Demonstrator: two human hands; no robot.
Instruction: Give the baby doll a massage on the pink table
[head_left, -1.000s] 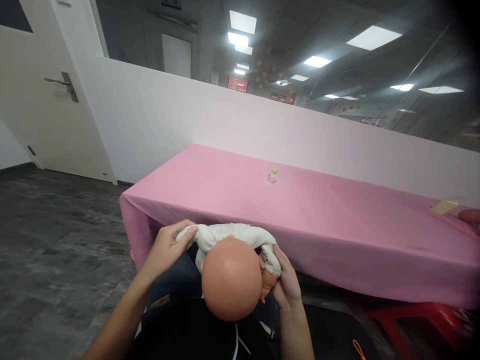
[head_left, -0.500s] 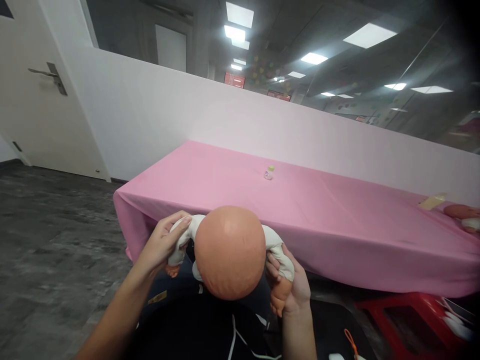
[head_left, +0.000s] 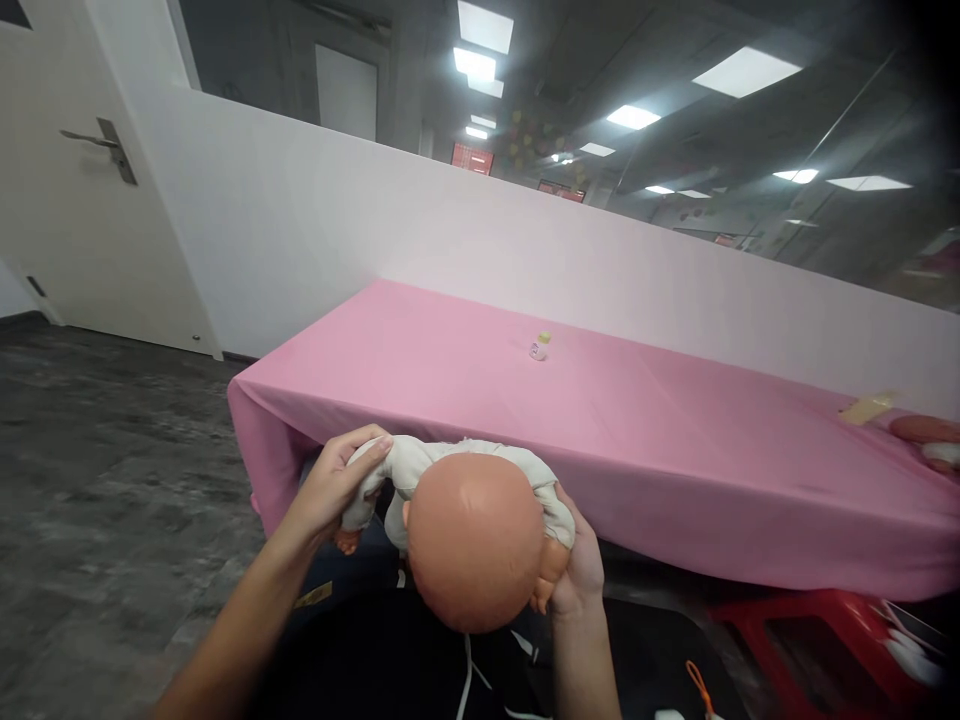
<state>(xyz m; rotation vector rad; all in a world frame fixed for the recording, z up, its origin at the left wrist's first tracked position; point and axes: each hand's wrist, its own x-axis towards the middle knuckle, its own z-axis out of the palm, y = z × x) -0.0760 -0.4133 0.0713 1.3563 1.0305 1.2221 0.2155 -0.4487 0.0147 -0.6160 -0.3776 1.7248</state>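
Observation:
A baby doll [head_left: 476,540] in a whitish outfit is held up before my chest, its bald head toward me and hiding most of its body. My left hand [head_left: 341,485] is closed around one sleeved arm of the doll, thumb on top. On the other side, my right hand [head_left: 579,560] grips the doll's other arm; its fingers are mostly hidden behind the sleeve. Both small doll hands hang below the cuffs. The doll is apart from the pink-covered table [head_left: 450,370], just in front of its near edge.
A small bottle with a yellow-green cap [head_left: 540,347] stands on the table. At the far right lie a pale yellow packet [head_left: 868,408] and another doll [head_left: 926,432], partly cut off. A red plastic stool [head_left: 817,640] is low at the right. A door [head_left: 97,200] is at the left.
The doll's head has tipped down toward me and shifted slightly right, so its shoulders now show behind it. My right hand has moved a little inward with the doll's arm.

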